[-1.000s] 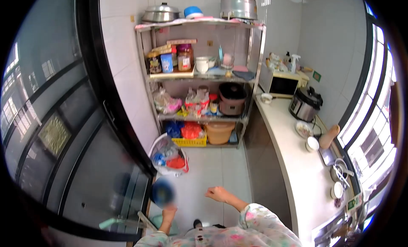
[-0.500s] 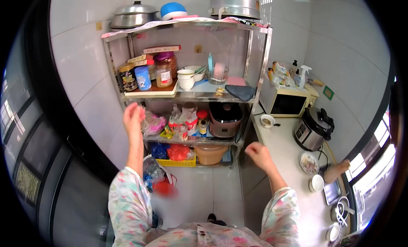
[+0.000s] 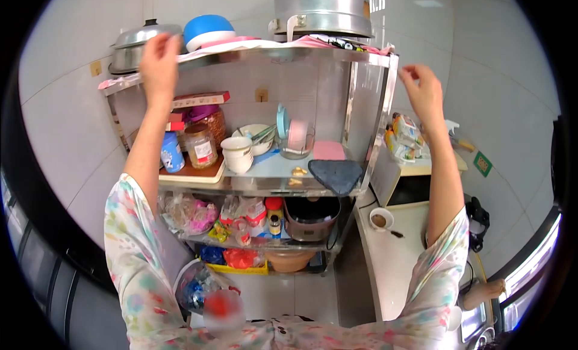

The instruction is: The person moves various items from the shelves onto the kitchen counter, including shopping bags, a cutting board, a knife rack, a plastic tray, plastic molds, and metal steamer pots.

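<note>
My left hand is raised at the top shelf's left end, in front of the metal lidded pot; its fingers are bent and blurred, and I cannot make out anything in them. The blue and white bowl stands just right of it. My right hand is lifted beside the rack's right post, above the microwave, with thumb and forefinger apart and nothing between them. A large metal steamer pot sits on the cloth-covered top shelf, between my hands.
Below, the rack holds jars, stacked white bowls, a dark cloth and a rice cooker. The counter at right bears a microwave and a small bowl. A bag of plastic is on the floor.
Both my hands have risen from low in front of me to the top shelf's height. The rack now appears closer, and the blue basin seen earlier near my left hand is out of sight.
</note>
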Action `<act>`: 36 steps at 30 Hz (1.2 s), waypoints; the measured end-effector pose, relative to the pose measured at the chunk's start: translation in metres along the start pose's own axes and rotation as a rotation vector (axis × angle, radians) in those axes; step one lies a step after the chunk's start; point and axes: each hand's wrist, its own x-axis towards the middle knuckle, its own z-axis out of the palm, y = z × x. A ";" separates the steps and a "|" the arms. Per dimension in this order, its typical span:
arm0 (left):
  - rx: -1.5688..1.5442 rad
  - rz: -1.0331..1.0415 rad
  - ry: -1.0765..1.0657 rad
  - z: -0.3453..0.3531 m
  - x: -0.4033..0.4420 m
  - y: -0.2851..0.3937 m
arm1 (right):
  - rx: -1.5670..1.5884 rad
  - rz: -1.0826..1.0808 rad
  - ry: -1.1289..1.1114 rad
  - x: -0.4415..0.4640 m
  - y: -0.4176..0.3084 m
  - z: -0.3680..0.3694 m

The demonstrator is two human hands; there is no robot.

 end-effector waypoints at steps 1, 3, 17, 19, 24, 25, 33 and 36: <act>0.059 0.091 -0.118 0.023 0.006 0.013 | -0.047 -0.006 0.020 0.023 0.000 0.007; 0.147 0.246 -0.322 0.068 0.006 0.024 | -0.059 0.027 -0.006 0.057 0.002 0.025; 0.518 0.217 -0.610 0.272 -0.005 0.008 | -0.363 -0.024 -0.336 0.154 0.045 0.139; 0.592 0.280 -0.546 0.283 -0.010 0.007 | -0.381 -0.087 -0.281 0.159 0.049 0.147; 0.712 0.284 -0.508 0.294 -0.012 0.004 | -0.411 -0.220 -0.141 0.179 0.063 0.186; 0.735 0.301 -0.474 0.297 -0.011 0.002 | -0.401 -0.261 -0.092 0.183 0.066 0.189; 0.769 0.322 -0.290 0.292 0.000 0.014 | -0.399 -0.428 0.187 0.203 0.060 0.184; 0.721 0.375 -0.138 0.299 0.003 0.008 | -0.421 -0.417 0.315 0.204 0.046 0.168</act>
